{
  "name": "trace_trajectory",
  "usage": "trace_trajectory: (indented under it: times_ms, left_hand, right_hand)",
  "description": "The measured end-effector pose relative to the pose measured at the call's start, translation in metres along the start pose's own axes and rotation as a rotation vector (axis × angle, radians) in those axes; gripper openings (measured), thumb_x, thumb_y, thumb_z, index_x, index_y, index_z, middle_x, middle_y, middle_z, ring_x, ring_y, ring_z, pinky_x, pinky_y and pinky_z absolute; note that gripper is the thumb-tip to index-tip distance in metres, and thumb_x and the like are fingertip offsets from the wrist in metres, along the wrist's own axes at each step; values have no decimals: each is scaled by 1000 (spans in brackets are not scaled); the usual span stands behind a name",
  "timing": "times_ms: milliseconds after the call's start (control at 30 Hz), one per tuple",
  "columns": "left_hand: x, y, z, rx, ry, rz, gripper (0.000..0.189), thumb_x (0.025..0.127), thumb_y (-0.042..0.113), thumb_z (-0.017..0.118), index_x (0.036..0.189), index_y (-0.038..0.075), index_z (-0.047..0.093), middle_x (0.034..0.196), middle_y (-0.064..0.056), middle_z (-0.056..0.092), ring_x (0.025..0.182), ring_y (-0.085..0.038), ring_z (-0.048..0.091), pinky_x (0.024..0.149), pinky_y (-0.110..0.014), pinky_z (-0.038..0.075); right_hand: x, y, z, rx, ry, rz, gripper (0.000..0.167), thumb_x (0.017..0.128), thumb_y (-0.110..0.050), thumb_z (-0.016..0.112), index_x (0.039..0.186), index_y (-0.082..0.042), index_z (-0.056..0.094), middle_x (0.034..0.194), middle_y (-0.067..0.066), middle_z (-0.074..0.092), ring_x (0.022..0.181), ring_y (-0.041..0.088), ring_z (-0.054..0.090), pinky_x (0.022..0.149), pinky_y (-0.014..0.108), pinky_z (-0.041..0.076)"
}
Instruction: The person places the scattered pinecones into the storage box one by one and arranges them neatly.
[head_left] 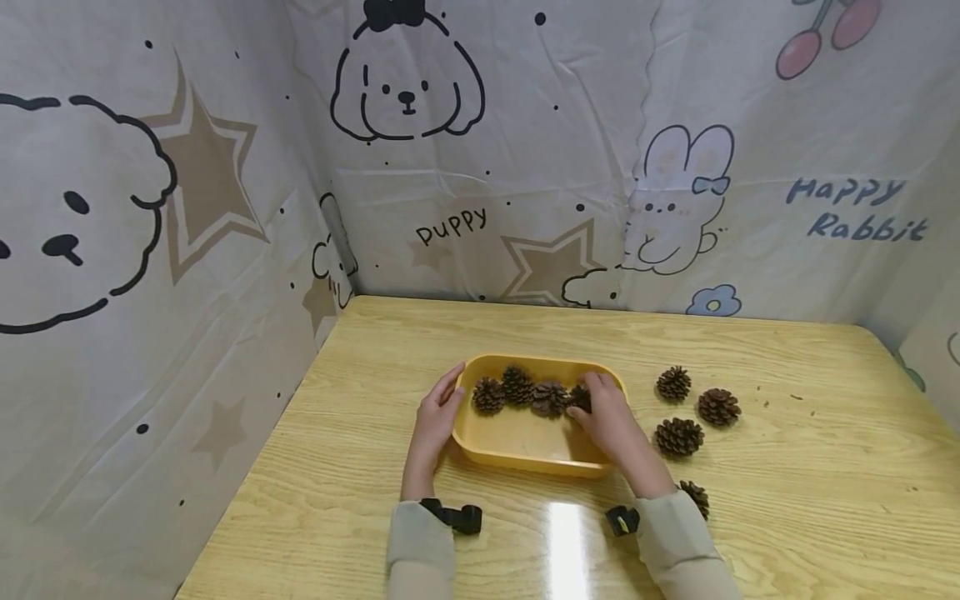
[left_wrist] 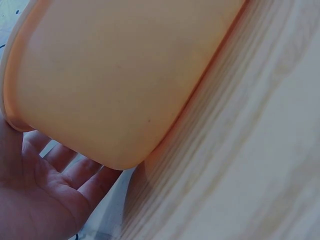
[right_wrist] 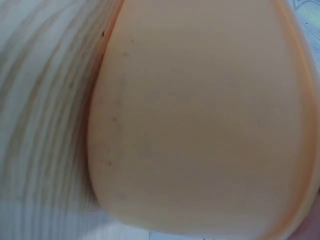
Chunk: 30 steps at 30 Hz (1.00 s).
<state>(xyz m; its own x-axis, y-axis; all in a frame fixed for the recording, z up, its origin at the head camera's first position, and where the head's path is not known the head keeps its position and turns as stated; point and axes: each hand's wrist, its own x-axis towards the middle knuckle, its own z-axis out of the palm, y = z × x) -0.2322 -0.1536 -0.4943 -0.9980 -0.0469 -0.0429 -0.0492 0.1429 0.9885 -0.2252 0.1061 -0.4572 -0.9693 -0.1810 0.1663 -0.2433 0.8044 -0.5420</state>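
Observation:
A yellow plastic tray [head_left: 517, 447] lies on the wooden table, with several pine cones in a row along its far side. My left hand [head_left: 437, 418] rests against the tray's left end. In the left wrist view, the fingers [left_wrist: 82, 172] extend along the outer wall. Reaching over the right end of the tray, my right hand [head_left: 611, 417] pinches a dark pine cone [head_left: 580, 397] inside, partly covered by the fingers. To its left are a flat-looking pine cone [head_left: 551, 399] and two rounder ones. The right wrist view shows mostly the tray's outer wall [right_wrist: 200, 110].
Right of the tray stand loose pine cones: one at the back [head_left: 673, 383], one farther right [head_left: 718, 407], and one nearer [head_left: 679, 437]. Another pine cone [head_left: 695, 497] is partly behind the right sleeve. A printed cloth [head_left: 525, 167] hangs behind the table.

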Motion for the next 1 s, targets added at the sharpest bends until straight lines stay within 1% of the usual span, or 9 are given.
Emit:
trace_trajectory:
  times_ms: [100, 167, 300, 433, 600, 700, 900, 933, 1000]
  left_hand:
    - [1, -1, 1, -1, 2, 7, 43, 103, 21, 51, 146, 21, 49, 152, -12, 46, 140, -31, 45, 111, -48, 44]
    - [2, -2, 1, 1, 0, 17, 43, 103, 20, 50, 146, 19, 49, 152, -13, 46, 140, -31, 45, 112, -48, 43]
    - [2, -2, 1, 2, 3, 15, 43, 103, 21, 50, 146, 20, 49, 153, -12, 45, 141, -31, 44, 112, -47, 43]
    - [1, -2, 1, 8, 1, 10, 43, 103, 22, 49, 147, 20, 47, 155, -11, 41, 142, -31, 41, 113, -49, 41]
    - [2, -4, 2, 15, 5, 14, 44, 104, 22, 48, 147, 19, 47, 157, -12, 38, 144, -33, 39, 114, -50, 40]
    - [2, -3, 2, 24, 14, 14, 43, 103, 22, 49, 146, 20, 48, 157, -11, 39, 144, -32, 38, 115, -49, 39]
    - [2, -4, 2, 17, 17, 30, 43, 103, 19, 49, 146, 18, 48, 157, -11, 39, 145, -32, 37, 116, -49, 37]
    - [2, -3, 2, 11, 14, 31, 43, 103, 18, 49, 146, 16, 48, 157, -12, 39, 145, -32, 36, 116, -49, 37]
    - [-2, 4, 2, 10, 5, 30, 44, 103, 16, 48, 147, 13, 47, 156, -14, 38, 145, -33, 36, 116, -50, 36]
  right_hand:
    - [-3, 0, -2, 26, 22, 14, 44, 88, -9, 71, 124, 10, 53, 121, 32, 53, 108, 45, 58, 91, 54, 53]
    - [-5, 0, -4, 41, 34, 31, 45, 90, -11, 70, 126, 9, 52, 123, 32, 52, 111, 46, 57, 93, 55, 52]
    - [-8, 0, -12, 71, 41, 70, 49, 92, -16, 68, 130, 8, 50, 130, 31, 49, 116, 48, 54, 97, 56, 51]
    - [-11, 3, -21, 91, 72, 53, 49, 92, -17, 68, 130, 8, 51, 131, 30, 50, 116, 46, 54, 98, 56, 50]
    - [-17, 14, -34, 126, 183, -7, 45, 89, -14, 71, 126, 7, 55, 124, 27, 56, 113, 43, 57, 93, 54, 54]
    - [-19, 22, -42, 140, 248, -23, 42, 88, -11, 72, 123, 7, 57, 123, 26, 57, 113, 43, 57, 92, 54, 55]
    - [-27, 37, -55, 105, 362, -36, 39, 87, -10, 73, 120, 5, 61, 120, 25, 59, 107, 42, 61, 88, 54, 56]
    - [-28, 39, -57, 96, 380, -38, 39, 86, -10, 74, 120, 5, 61, 119, 25, 60, 105, 42, 62, 87, 54, 56]
    - [-31, 44, -61, 76, 409, -36, 38, 86, -10, 74, 119, 5, 62, 118, 25, 60, 104, 42, 62, 86, 54, 56]
